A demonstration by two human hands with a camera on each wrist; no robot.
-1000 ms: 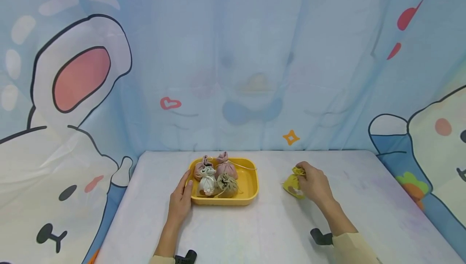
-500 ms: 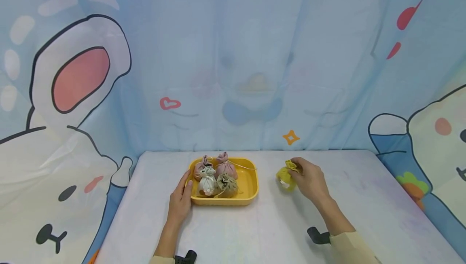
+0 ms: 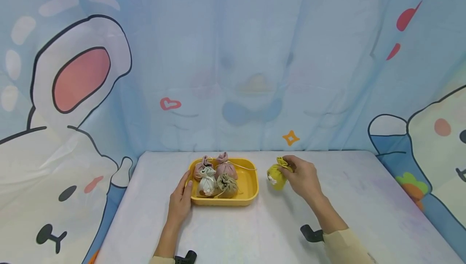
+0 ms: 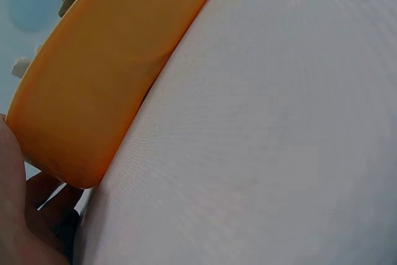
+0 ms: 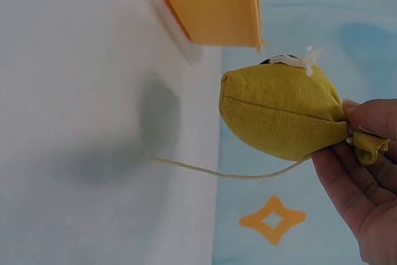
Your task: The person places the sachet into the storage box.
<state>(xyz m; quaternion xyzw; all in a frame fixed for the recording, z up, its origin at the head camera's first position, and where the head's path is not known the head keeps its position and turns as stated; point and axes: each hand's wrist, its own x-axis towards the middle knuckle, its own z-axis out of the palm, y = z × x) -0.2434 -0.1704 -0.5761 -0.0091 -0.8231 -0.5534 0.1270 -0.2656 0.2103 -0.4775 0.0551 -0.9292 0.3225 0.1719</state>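
My right hand (image 3: 303, 175) pinches a yellow drawstring pouch (image 3: 276, 177) by its gathered neck, to the right of a yellow plastic tray (image 3: 249, 187). In the right wrist view the pouch (image 5: 279, 113) hangs above the table, with a loose cord trailing from it and a white trim on one side. My left hand (image 3: 180, 201) holds the tray at its left edge, thumb at the rim; the left wrist view has the fingers partly hidden behind the tray's wall (image 4: 93, 85). Inside the tray sit two pink pouches, one of them (image 3: 226, 169) upright, a white pouch (image 3: 208, 183) and an olive pouch (image 3: 227, 186).
A pale cloth covers the table (image 3: 284, 231), whose far edge meets a blue cartoon-printed curtain (image 3: 251, 53). Dark wrist camera mounts (image 3: 311, 233) stick out at both cuffs.
My right hand has moved left with the yellow pouch, closer to the tray, and the pouch has been raised a little. The left hand and the tray stay in place.
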